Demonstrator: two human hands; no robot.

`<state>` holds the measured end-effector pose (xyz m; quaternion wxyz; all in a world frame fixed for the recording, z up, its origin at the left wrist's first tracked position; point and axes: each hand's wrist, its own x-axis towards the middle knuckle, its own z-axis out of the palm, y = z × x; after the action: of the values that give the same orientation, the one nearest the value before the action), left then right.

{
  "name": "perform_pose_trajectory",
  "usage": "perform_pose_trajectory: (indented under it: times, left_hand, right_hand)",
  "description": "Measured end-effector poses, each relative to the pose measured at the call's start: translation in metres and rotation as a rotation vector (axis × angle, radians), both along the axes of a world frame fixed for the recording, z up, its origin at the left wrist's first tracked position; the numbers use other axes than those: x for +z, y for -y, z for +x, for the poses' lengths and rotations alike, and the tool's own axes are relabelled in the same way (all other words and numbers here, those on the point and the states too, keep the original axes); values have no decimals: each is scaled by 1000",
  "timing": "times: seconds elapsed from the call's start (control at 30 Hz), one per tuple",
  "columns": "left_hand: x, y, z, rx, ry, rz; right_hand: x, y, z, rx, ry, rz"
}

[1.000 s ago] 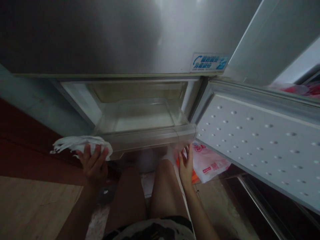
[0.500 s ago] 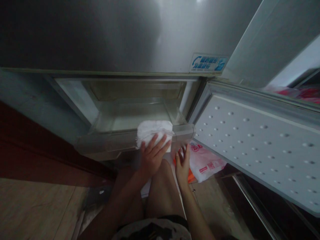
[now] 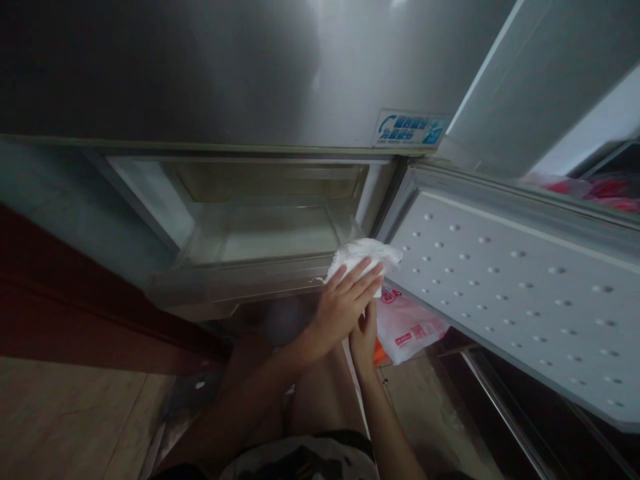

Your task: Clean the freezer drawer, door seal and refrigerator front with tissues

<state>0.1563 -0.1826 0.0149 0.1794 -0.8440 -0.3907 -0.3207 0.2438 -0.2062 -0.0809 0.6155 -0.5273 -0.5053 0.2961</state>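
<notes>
A clear plastic drawer [image 3: 200,285] is pulled out of the lower compartment of a fridge [image 3: 200,73]. My left hand [image 3: 345,300] presses a white cloth [image 3: 363,257] flat against the right end of the drawer's front, with its fingers spread over the cloth. Just below and to the right, my right hand [image 3: 364,337] is raised under the same corner of the drawer. Its fingertips are partly hidden behind my left hand and the cloth, so its grip is unclear.
The open fridge door [image 3: 500,287], with a dimpled inner panel, spreads to the right. Beneath it lies a white plastic bag [image 3: 407,327] with red print, beside something orange [image 3: 381,353]. A dark red panel [image 3: 100,293] stands at the left, above floor tiles [image 3: 65,420].
My left hand has slid the cloth rightward along the drawer front to its right end. My right hand stays near the same place, now partly covered by my left hand.
</notes>
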Motion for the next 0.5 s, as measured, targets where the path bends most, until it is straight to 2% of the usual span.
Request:
perform_pose_trajectory:
  times: [0.13,0.3,0.4,0.5]
  left_hand:
    - [0,14,-38,34,68,-3]
    - [-4,35,-102,147,149,56]
    - [-17,46,-147,180,181,105]
    - [-39,56,-188,214,225,133]
  right_hand:
    - [-7,0,0,-16,-104,-17]
    - [-9,-3,-2,-17,-141,-9]
    - [-6,-1,-2,-18,-136,-29]
    - [-3,1,-2,-32,-132,-43]
